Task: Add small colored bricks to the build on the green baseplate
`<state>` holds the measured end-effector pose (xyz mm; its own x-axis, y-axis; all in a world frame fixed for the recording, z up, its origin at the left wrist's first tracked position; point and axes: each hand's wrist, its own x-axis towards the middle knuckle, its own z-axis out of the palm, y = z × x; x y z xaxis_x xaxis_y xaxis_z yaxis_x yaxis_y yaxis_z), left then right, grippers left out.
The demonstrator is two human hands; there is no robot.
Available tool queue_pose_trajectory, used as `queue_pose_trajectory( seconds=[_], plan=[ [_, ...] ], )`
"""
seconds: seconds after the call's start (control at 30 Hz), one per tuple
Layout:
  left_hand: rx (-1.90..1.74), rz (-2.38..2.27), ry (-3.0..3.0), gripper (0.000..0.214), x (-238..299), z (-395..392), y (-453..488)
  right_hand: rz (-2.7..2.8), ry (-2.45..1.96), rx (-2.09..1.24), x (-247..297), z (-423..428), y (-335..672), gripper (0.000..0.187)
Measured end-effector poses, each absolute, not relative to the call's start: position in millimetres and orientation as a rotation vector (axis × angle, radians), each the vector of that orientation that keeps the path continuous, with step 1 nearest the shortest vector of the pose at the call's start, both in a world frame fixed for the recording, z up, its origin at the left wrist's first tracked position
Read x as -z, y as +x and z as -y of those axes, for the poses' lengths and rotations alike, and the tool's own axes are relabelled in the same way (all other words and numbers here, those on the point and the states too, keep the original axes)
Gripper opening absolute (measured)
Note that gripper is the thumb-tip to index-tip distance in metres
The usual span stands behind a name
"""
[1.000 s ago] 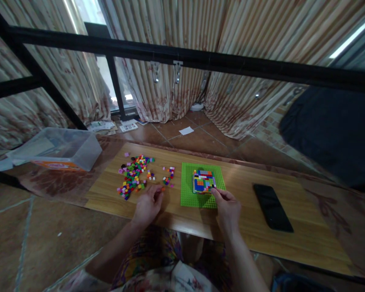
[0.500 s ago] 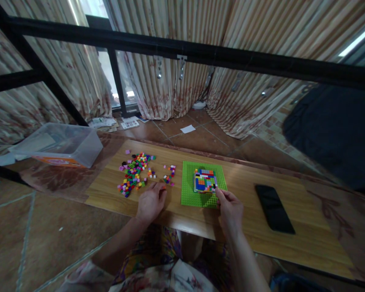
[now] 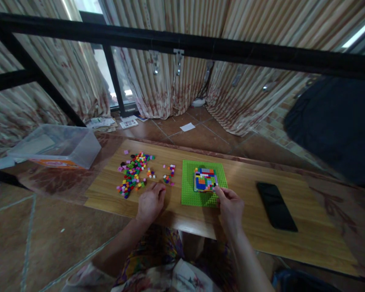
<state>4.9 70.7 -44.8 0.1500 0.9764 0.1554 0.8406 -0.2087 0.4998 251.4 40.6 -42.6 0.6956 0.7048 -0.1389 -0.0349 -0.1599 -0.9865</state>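
Wooden table [image 3: 307, 227] bears loose bricks [image 3: 133, 174]; clear tub [image 3: 61, 146] contents unclear.

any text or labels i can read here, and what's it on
No text here can be read.
Orange label on the clear plastic box: printed, but too blurred.
Papers and a white card on the floor: print too small.
Phone: screen dark, no text.

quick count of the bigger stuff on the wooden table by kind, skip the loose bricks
green baseplate: 1
multicoloured brick block: 1
black phone: 1
hands: 2, left hand and right hand
total: 5
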Motion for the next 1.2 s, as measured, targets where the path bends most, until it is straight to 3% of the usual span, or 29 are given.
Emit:
queue_pose_trajectory(
  seconds=[0.3,0.5,0.77,1.07,1.2],
  plan=[
    [-0.899,-1.354,1.565,0.013,28,-62,15,0.527,-1.526,-0.693,36,-29,253,0.041],
    [-0.922,-1.041,0.969,0.029,11,-46,38,0.762,-1.496,-0.7,25,-6,229,0.03],
    [-0.885,-0.913,0.974,0.032,-12,-34,55,1.214,-1.296,-0.868,7,11,196,0.024],
    [-0.775,-0.914,1.03,0.035,-5,-27,66,1.16,-1.325,-0.842,17,21,204,0.018],
    [-0.766,-1.052,1.074,0.034,12,-30,67,1.016,-1.455,-0.646,31,14,232,0.023]
  ],
)
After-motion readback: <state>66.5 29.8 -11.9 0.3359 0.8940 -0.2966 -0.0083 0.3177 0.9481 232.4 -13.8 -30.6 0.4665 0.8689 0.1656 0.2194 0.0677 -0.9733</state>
